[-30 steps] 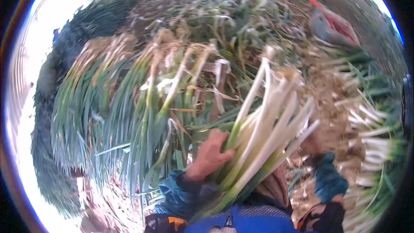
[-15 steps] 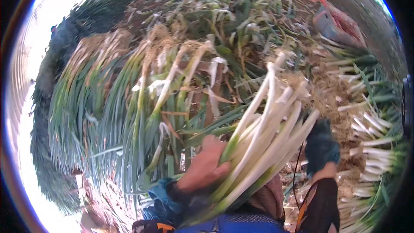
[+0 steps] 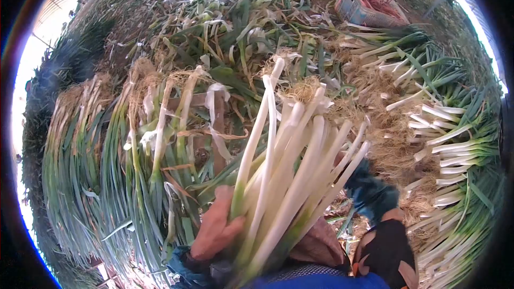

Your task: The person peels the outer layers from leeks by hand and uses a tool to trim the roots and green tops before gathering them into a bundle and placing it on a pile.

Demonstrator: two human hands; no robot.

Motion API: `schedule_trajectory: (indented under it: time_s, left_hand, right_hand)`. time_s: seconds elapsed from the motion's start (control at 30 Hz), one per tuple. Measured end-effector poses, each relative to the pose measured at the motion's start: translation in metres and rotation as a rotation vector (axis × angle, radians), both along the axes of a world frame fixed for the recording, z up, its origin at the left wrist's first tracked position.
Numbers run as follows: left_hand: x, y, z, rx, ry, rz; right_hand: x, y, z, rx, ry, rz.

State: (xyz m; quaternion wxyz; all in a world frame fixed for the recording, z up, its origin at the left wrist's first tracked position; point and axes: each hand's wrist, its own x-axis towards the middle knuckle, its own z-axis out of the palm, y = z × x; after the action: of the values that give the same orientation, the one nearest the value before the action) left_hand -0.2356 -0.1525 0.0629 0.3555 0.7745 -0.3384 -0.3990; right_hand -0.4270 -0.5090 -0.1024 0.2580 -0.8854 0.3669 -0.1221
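Observation:
A thick bunch of scallions (image 3: 300,155) with white stalks and stringy roots rises in front of me, roots up and leaning slightly right. My left hand (image 3: 217,227) is closed around the lower left side of the bunch, where the stalks turn green. My right hand (image 3: 369,190), in a teal covering, is against the right side of the bunch; its fingers are hidden behind the stalks. Left of the bunch, untrimmed scallions (image 3: 115,166) with brown roots and long green leaves lie over a wooden support (image 3: 218,150).
Along the right lies a long row of cleaned scallions (image 3: 455,152), white ends and roots pointing inward. A sack (image 3: 369,8) with a red tie stands at the far right. Stripped leaves and peelings (image 3: 241,27) cover the ground ahead.
My view has turned to the right, so the surroundings sit further left. The bunch stands more upright and spreads wider, and my right hand has come in against its right side.

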Motion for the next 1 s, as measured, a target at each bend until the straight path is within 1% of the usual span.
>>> schedule_trajectory:
  time_s: [0.07,0.13,0.27,0.37,0.47,0.57,0.7,0.77,0.83,1.0]
  left_hand:
    - [-0.002,-0.005,0.008,0.049,0.023,-0.01]
    - [-0.001,-0.005,0.003,0.028,-0.01,-0.051]
    - [-0.004,0.0,-0.006,0.047,-0.076,-0.044]
    - [-0.002,0.004,-0.015,0.076,-0.077,-0.042]
    - [0.004,0.002,-0.014,0.17,-0.019,-0.042]
    - [0.008,0.0,-0.01,0.2,0.099,0.014]
    - [0.009,-0.006,0.001,0.137,0.099,0.044]
    - [0.009,-0.005,0.003,0.126,0.087,0.047]
    - [0.008,-0.001,-0.002,0.068,0.079,0.051]
    - [0.005,0.004,0.002,0.029,0.046,0.044]
  right_hand:
    - [-0.002,0.021,-0.005,0.035,-0.011,0.015]
    - [-0.006,0.032,-0.006,0.057,-0.018,0.021]
    - [-0.021,0.031,-0.004,0.054,-0.004,-0.009]
    - [-0.035,0.014,0.0,0.02,0.012,-0.062]
    - [-0.044,-0.02,0.007,-0.038,0.038,-0.118]
    - [-0.042,-0.054,0.012,-0.088,0.056,-0.164]
    - [-0.042,-0.082,0.024,-0.126,0.098,-0.177]
    - [-0.04,-0.071,0.025,-0.108,0.105,-0.153]
    - [-0.036,-0.045,0.023,-0.071,0.106,-0.105]
    - [-0.009,0.022,0.014,0.028,0.074,0.038]
